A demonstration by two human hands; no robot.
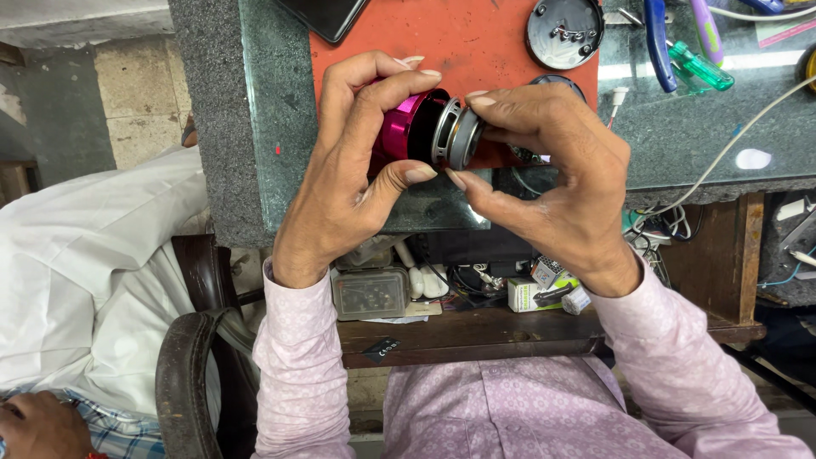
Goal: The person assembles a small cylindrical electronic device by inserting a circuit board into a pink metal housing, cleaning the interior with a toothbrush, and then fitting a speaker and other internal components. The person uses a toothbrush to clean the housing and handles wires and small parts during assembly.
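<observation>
In the head camera's view, a short magenta metal cylinder shell with a black inner rim [399, 127] is held above the near edge of an orange-red rubber mat [476, 38] on a dark green stone worktop [272, 110]. The cylinder lies on its side, its long axis running left to right across the view, and its open mouth points toward the right. Sitting at that mouth is a small round grey metal speaker driver with a silver slotted frame [455, 133], on the same axis, its broad frame toward the shell and its narrower back toward the right.

The left hand [353, 174] comes up from below, wrist bent, and wraps the magenta shell: fingers curl over the top, thumb presses underneath, a closed hold on the shell. The right hand [552, 174] reaches in from the right with the wrist low, pinching the driver narrowly between fingertips above and thumb below. Both forearms wear pale pink patterned sleeves [293, 357].

Farther back on the mat lies a round black plastic cap with metal parts inside [563, 31]. Blue-handled pliers [656, 42] and a green translucent lighter [701, 68] rest on the worktop to the right. A person in a white shirt [85, 272] sits at the left.
</observation>
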